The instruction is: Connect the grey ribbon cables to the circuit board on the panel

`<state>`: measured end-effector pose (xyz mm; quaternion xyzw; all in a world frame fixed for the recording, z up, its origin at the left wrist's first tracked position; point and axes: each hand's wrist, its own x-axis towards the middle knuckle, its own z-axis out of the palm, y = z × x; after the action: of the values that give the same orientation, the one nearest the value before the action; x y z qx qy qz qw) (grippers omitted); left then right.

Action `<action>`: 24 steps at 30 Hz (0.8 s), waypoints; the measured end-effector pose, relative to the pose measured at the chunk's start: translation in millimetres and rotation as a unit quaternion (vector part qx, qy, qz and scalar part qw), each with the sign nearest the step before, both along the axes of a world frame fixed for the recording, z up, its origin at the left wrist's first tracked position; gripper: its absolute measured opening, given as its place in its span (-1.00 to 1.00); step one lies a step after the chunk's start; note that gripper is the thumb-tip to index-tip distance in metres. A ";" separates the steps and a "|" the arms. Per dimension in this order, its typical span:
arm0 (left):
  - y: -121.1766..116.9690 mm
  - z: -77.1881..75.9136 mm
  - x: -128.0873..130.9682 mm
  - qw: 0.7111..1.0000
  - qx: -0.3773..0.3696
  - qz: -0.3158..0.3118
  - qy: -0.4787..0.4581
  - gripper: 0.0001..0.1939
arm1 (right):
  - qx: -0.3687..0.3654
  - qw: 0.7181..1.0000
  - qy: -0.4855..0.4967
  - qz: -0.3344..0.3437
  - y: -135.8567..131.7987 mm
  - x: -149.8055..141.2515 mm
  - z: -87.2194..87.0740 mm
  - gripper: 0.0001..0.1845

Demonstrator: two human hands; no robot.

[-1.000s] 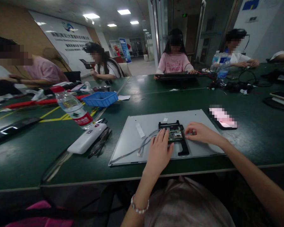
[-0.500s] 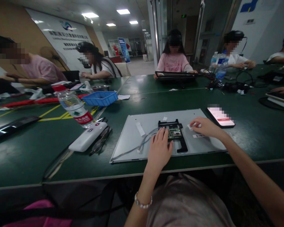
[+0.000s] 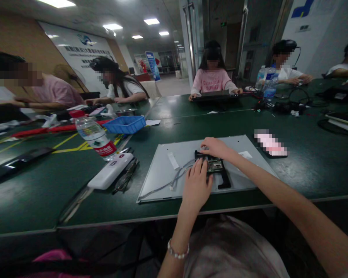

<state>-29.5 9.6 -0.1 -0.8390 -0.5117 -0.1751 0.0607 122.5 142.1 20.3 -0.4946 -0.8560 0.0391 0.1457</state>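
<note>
A flat grey display panel [image 3: 159, 181] lies on the table before me, with a black plastic frame [image 3: 225, 179] on top of it. Set in the frame is a green circuit board [image 3: 215, 166]. My left hand [image 3: 195, 185] rests with its fingers outstretched over the left part of the frame and board, beside grey cables [image 3: 178, 177]. Across the frame's upper edge reaches my right hand [image 3: 216, 147], fingers bent together at its top left corner; whatever they hold is hidden. White strips [image 3: 173, 160] are stuck on the panel, another label [image 3: 245, 155] beyond my right forearm.
A phone [image 3: 270, 144] lies right of the panel. To the left are a white power bank [image 3: 110, 172], glasses [image 3: 126, 177], a water bottle [image 3: 97, 137] and a blue tray [image 3: 125, 124]. Several people sit around the table [image 3: 174, 133]; one opposite holds a dark panel [image 3: 216, 95].
My right hand has moved left, from the labels on the panel's right side to the top of the black frame. The left hand stays in place. The person opposite has lowered the dark panel.
</note>
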 end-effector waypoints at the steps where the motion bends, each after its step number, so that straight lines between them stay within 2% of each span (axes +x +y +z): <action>1: 0.0 -0.2 0.1 1.000 0.002 0.001 0.002 -0.52 | 0.003 1.000 -0.005 -0.003 1.1 -2.2 -1.5 -0.64; 6: -0.5 -1.0 0.3 1.000 0.007 0.003 -0.001 -0.52 | 0.014 0.998 -0.052 -0.019 2.0 0.3 2.1 -0.55; 11: -0.8 -1.6 -0.8 1.000 0.006 -0.001 -0.004 -0.52 | 0.012 0.996 -0.089 0.006 10.3 3.3 11.5 -0.70; 16: -1.1 -1.2 -1.4 1.000 0.001 -0.002 -0.003 -0.52 | 0.021 0.994 -0.110 0.012 12.6 -7.6 13.6 -0.77; 20: -1.0 -1.0 -1.5 1.000 0.002 -0.002 -0.006 -0.52 | 0.035 0.993 -0.115 0.008 6.5 -15.4 11.3 -0.74; 24: -1.3 -0.3 -1.6 1.000 0.002 0.000 -0.007 -0.52 | 0.036 0.994 -0.104 0.008 0.8 -4.8 10.3 -0.72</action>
<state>-31.1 8.3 -0.4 -0.8375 -0.5119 -0.1823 0.0584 117.7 142.9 30.6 -0.4835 -0.8713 -0.0418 0.0732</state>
